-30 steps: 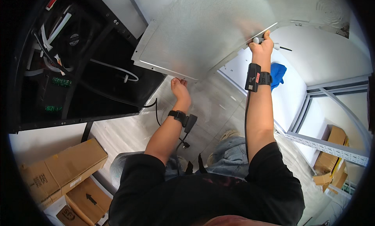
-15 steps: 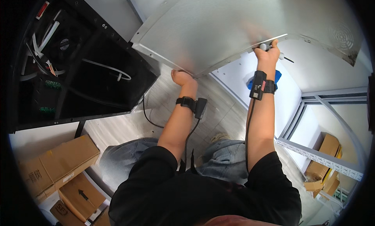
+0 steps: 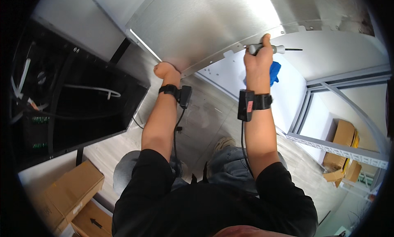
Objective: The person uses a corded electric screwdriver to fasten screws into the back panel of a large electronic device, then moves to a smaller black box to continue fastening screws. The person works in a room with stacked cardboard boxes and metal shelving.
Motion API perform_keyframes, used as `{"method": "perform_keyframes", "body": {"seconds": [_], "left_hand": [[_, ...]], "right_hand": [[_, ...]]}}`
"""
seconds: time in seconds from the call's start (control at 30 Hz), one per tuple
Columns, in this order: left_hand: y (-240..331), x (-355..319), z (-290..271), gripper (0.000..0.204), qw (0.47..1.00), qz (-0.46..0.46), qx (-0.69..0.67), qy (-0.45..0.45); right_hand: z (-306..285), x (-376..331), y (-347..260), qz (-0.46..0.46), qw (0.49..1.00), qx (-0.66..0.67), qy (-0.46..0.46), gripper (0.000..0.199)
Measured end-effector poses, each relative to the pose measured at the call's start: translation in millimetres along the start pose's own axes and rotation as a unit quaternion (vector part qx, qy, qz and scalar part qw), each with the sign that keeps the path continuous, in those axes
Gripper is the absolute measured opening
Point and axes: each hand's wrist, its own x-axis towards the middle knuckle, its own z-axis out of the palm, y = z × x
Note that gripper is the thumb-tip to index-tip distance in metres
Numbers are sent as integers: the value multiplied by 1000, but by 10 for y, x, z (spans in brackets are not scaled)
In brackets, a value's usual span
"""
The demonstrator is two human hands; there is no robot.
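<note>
A large bare metal panel (image 3: 205, 23) with flanged edges slants across the top of the view. My left hand (image 3: 166, 69) is closed on the panel's near left corner, its fingers partly hidden beneath. A screwdriver (image 3: 279, 49) with a grey-and-white handle and dark shaft lies across my right hand (image 3: 259, 60), shaft pointing right. That hand grips it while also touching the panel's near edge, thumb up on the metal. To the left stands an open black cabinet (image 3: 86, 85) with cables, a fan and small green boards inside.
Behind my right wrist, a blue item (image 3: 275, 72) and several small screws sit on a white surface (image 3: 223, 75). A grey metal rack (image 3: 336, 146) is at right, with torn cardboard (image 3: 342, 142) beyond. Cardboard boxes (image 3: 74, 192) fill the lower left. A black cable runs beside the cabinet.
Both hands and the panel have shifted left. The screwdriver in my right hand has turned nearly level, showing more of its shaft. The view has moved, so the cabinet sits lower and farther left.
</note>
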Motion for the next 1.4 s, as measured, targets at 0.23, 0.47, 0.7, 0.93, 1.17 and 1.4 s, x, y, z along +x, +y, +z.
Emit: {"method": "perform_keyframes", "body": {"seconds": [0.23, 0.47, 0.7, 0.93, 1.17, 1.4], "left_hand": [[-114, 104, 109, 30, 992, -42, 121, -21], [25, 385, 91, 30, 986, -8, 163, -37], [86, 374, 117, 25, 985, 36, 168, -12], [226, 600, 153, 26, 907, 226, 353, 34], [647, 590, 463, 32, 884, 221, 407, -65], [578, 1643, 837, 34, 573, 438, 659, -213]], "right_hand": [[-22, -218, -199, -54, 991, -96, -71, 19], [18, -630, -960, -297, 938, -118, -135, 25], [321, -941, -1124, -491, 850, -176, -78, 23], [129, -667, -1092, -423, 890, -167, 39, 17], [54, -511, -872, -404, 889, -215, -3, 19], [196, -460, -497, -395, 868, -296, -42, 21]]}}
